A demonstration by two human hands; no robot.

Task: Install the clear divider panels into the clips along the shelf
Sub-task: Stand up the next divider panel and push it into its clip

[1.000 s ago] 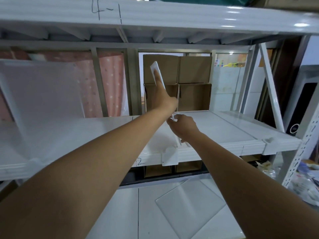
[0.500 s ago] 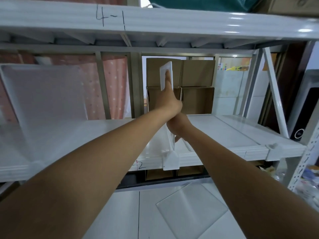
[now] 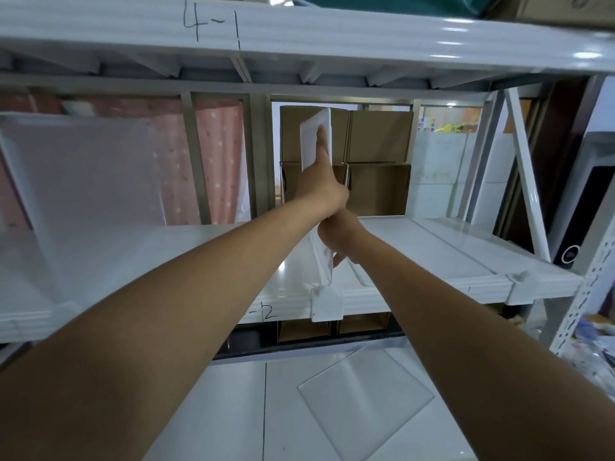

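Note:
A clear divider panel stands edge-on across the white shelf, running from front to back. Its near bottom corner sits at the white clip on the shelf's front lip. My left hand holds the panel's far upper part, one finger stretched up along its face. Just below it, my right hand grips the panel's near edge. A second clear panel stands upright at the shelf's left end. Another clip sits on the front lip at the right.
A loose clear panel lies on the tiled floor below. Cardboard boxes stand behind the shelf. The upper shelf beam marked "4-1" runs close overhead. A perforated upright post borders the right side.
The panel has swung from a tilt to nearly upright over the front clip. My right hand has slid back and up to just under my left hand.

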